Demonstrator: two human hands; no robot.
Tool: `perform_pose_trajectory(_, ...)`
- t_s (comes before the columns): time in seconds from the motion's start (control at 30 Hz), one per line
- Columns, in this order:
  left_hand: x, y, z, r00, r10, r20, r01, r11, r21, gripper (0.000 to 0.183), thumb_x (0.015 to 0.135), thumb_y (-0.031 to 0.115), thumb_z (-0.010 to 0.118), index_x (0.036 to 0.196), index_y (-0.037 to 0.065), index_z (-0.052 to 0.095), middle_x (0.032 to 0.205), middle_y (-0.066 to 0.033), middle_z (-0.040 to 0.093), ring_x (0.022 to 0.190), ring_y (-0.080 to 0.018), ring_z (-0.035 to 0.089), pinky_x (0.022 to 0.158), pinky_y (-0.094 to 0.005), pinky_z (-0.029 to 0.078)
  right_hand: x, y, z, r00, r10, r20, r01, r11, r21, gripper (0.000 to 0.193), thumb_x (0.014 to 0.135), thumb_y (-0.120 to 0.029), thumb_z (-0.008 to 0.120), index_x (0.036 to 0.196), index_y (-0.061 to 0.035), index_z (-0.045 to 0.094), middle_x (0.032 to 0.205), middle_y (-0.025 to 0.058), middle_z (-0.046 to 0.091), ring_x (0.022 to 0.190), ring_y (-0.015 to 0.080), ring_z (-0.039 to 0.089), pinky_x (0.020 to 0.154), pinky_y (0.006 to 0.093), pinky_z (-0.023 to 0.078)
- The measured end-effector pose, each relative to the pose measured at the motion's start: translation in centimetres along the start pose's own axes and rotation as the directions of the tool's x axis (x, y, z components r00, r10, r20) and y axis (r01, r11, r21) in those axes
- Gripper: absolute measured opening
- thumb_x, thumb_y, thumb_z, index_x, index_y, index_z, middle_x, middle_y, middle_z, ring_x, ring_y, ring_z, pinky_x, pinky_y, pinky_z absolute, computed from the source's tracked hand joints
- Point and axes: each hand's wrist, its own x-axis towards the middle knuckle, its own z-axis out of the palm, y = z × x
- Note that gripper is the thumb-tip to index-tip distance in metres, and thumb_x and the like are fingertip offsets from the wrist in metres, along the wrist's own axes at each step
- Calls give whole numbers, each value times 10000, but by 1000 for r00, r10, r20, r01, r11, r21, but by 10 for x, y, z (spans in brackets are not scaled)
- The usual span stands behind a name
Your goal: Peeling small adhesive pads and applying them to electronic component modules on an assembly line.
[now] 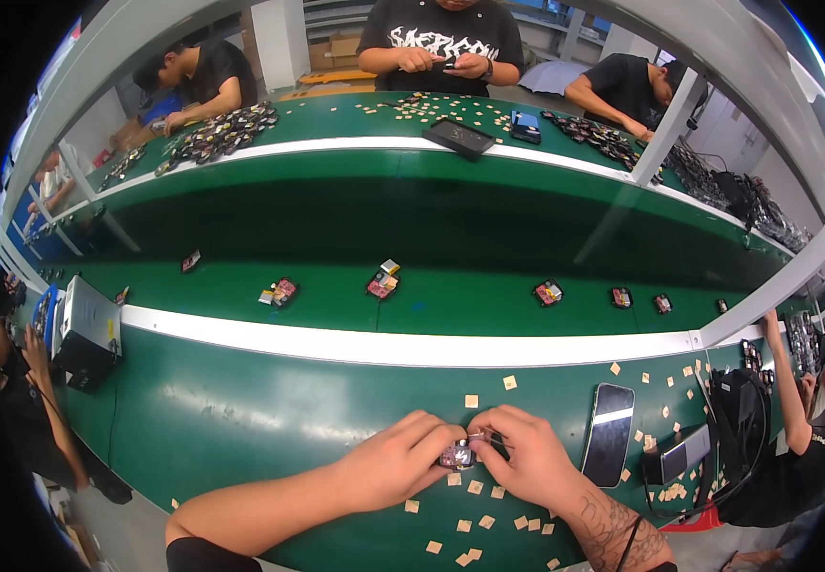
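– Since you want it big to small: table first?
– Yep. Green table (pixel 269 410), fills the near side; lower edge runs out of frame. Then the belt (pixel 489 310) beyond the white rail, with a few units spaced along it, probably so each is reachable singly. Both ends cut off.
– Hands?
– Left hand (pixel 403 460) closed round a small unit (pixel 456 456), fingers behind, thumb in front, likely to steady it and leave its face open. Right hand (pixel 527 453) comes in from the other side, thumb and finger nearly together at the unit's right edge.
– Right gripping anything?
– Can't tell; fingers cover the contact.
– Where's the unit exactly?
– Between both hands, over the near table. Resting or lifted, can't tell. Left fingers hide part of its rim.
– Phone?
– Phone (pixel 609 434) flat, right of the right hand, seemingly parked out of the way. Glare on the screen.
– Smaller stuff?
– Tan squares (pixel 474 487) scattered loose round the hands, presumably within easy reach. Smallest: thin dark thing (pixel 499 440) by the right fingers. Tool or wire, too small to say.
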Motion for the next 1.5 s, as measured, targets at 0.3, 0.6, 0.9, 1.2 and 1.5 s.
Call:
perform_pose_trajectory(0.3, -4, 0, -2, 993, 47, 104, -59, 992, 112, 303, 917, 90, 779, 1214, 76, 719, 1131, -96, 619, 1082, -290, 625, 871, -387, 594, -4, 18, -14, 992, -12, 128, -18, 974, 225, 233, 982, -30, 693, 1213, -54, 708, 1025, 121, 739, 828, 265, 741, 708, 349, 563)
perform_pose_trajectory(0.6, -7, -4, -2, 988, 82, 132, -112, 965, 238, 333, 891, 110, 807, 1213, 75, 730, 1205, -95, 649, 1089, -288, 647, 925, -384, 592, -6, 0, -17, 983, -130, 129, 142, 986, -89, 220, 987, -112, 712, 1203, -74, 692, 1074, 112, 756, 872, 357, 746, 748, 419, 613)
perform_pose_trajectory(0.9, -6, -2, -3, 996, 58, 73, -69, 986, 153, 288, 904, 100, 801, 1145, 31, 660, 1170, -122, 649, 1069, -331, 644, 905, -414, 584, -10, -11, 0, 992, -118, 38, 124, 968, -220, 193, 959, -71, 740, 1151, -60, 722, 999, 105, 735, 827, 337, 736, 712, 398, 603)
perform_pose_trajectory(1.2, -4, -3, -2, 997, 49, 68, -58, 988, 143, 329, 899, 107, 813, 1163, 21, 637, 1130, -126, 646, 1042, -344, 644, 884, -420, 582, -10, -4, -8, 997, -55, 61, 60, 995, -80, 197, 967, -98, 737, 1154, -52, 696, 1044, 111, 723, 825, 376, 730, 720, 441, 604)
perform_pose_trajectory(1.5, -4, -2, -2, 995, 76, 63, -84, 987, 138, 331, 940, 120, 753, 1206, 27, 579, 1136, -136, 615, 1064, -348, 618, 889, -430, 580, -15, -11, 15, 995, -86, -48, 79, 987, -143, 214, 931, -50, 779, 1136, -22, 724, 999, 134, 737, 804, 333, 745, 688, 385, 601)
